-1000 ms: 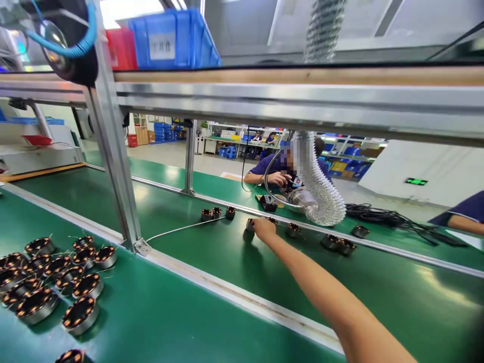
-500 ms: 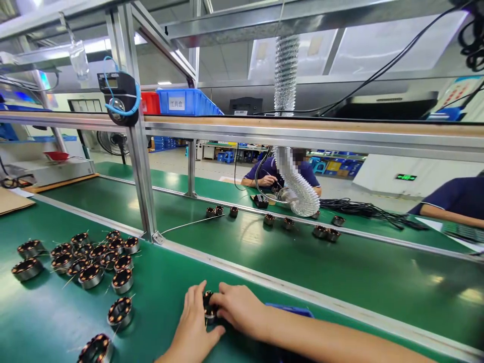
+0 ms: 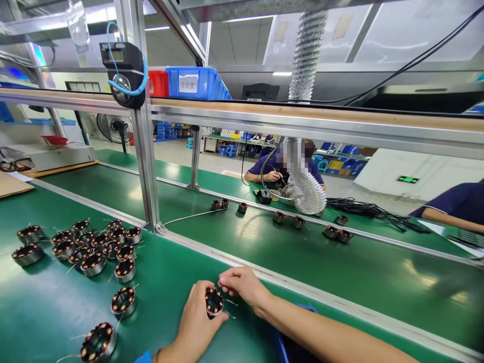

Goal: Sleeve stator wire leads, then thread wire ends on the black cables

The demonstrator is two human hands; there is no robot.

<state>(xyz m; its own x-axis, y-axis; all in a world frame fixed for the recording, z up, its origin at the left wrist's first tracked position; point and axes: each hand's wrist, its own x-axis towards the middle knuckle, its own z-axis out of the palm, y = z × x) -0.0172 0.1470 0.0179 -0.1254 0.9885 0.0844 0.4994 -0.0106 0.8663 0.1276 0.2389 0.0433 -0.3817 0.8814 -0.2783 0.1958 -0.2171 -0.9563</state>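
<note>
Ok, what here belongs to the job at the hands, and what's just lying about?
Job: left hand gripping a copper-wound stator; right hand at its top; other stators on the green bench.
Lying about: blue bin, pedestal fan, flexible duct, black cable bundle.

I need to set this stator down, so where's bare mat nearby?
Bare green mat lies below the stator pile, left of the lowest stator. A narrower strip runs between that pile and the left hand, which holds a wound stator with the right hand. Beyond the aluminium rail, the far belt is widely open. The pile is crowded.
</note>
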